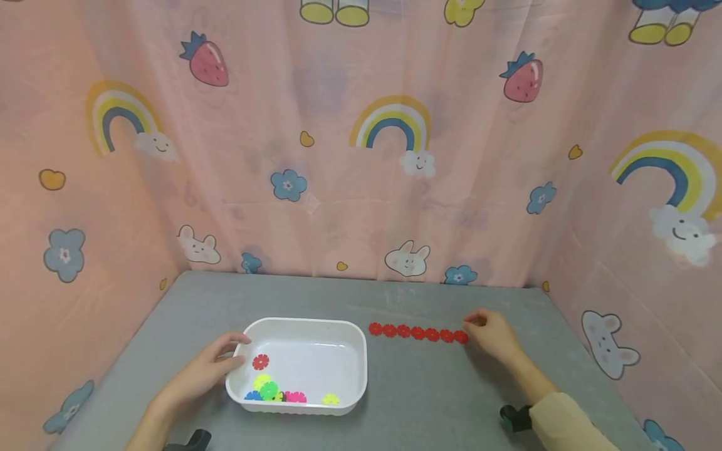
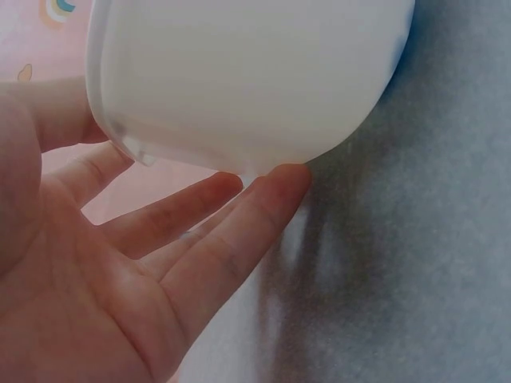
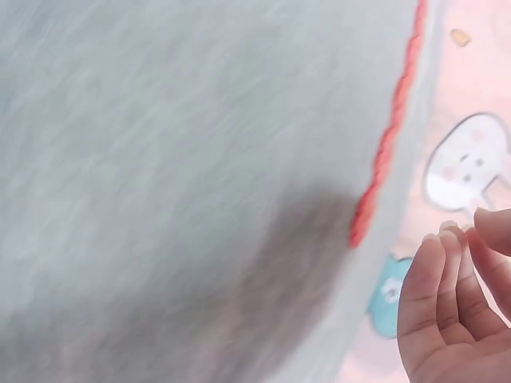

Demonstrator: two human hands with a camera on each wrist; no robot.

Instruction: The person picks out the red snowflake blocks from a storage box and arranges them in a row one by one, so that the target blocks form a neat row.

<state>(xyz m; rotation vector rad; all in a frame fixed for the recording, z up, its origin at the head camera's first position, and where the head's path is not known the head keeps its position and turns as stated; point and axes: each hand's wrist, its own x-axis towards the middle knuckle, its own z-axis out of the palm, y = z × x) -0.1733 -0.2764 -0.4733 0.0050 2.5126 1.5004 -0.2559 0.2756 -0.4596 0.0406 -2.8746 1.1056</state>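
My left hand (image 1: 205, 369) grips the left side of a white plastic tray (image 1: 307, 408), also seen close up in the left wrist view. Its fingers (image 2: 231, 247) lie against the tray's outer wall. Inside, one red snowflake disc (image 1: 261, 362) lies apart from several yellow, green, blue and pink discs (image 1: 269, 391) at the near edge. To the right of the tray, several red snowflake discs form a straight chain (image 1: 418, 332) on the table. My right hand (image 1: 493, 335) is just past the chain's right end, fingertips close together; in the right wrist view nothing shows between them.
The grey table (image 1: 417, 401) is bordered by a pink patterned curtain (image 1: 338, 232) at the back and both sides. A lone yellow disc (image 1: 331, 399) lies near the tray's front wall. Black wrist mounts show at both wrists.
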